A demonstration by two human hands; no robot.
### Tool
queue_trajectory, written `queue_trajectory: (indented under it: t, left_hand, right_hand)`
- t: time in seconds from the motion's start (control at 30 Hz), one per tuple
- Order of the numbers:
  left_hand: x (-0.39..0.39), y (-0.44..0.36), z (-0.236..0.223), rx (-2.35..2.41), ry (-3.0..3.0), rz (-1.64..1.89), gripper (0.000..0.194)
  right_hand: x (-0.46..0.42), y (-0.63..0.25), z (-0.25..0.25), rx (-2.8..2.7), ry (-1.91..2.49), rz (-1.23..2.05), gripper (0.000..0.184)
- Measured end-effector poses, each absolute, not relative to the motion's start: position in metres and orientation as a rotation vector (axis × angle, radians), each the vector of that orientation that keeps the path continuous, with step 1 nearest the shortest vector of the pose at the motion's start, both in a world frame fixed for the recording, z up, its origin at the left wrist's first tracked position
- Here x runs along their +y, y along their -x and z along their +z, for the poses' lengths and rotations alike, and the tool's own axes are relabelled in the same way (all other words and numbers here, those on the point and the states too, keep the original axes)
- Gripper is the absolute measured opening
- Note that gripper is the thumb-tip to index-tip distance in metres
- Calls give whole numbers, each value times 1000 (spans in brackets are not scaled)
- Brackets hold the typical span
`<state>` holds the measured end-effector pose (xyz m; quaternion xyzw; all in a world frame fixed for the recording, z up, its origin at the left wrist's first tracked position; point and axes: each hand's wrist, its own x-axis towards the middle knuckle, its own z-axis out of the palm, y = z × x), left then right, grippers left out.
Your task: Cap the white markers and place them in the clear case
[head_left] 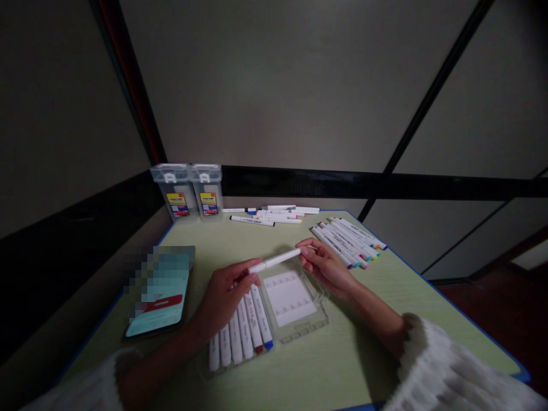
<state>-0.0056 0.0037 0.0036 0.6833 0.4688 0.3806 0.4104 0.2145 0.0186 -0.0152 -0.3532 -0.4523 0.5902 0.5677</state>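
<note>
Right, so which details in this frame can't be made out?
All in the head view:
- Far ends of several cased markers: behind the left hand.
- Any print on the white marker between the left and right hand: blurred.
- Part of the tablet's screen: pixelated.
- Fine print on the box labels: too small.
- Rest of the knitted sleeves: cut off by the bottom edge.

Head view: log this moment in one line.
left hand: holds white marker | right hand: at its other end | open clear case: markers in left half | loose markers: table's rear and right
</note>
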Motion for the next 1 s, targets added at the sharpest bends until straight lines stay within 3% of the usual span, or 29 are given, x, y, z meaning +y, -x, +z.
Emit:
queue_trajectory:
  t: [1.0]
  left_hand:
    - [4, 7, 4, 1194, -1782, 945, 34]
  right_hand:
    - [17, -213, -14, -1144, 928, 1308, 29]
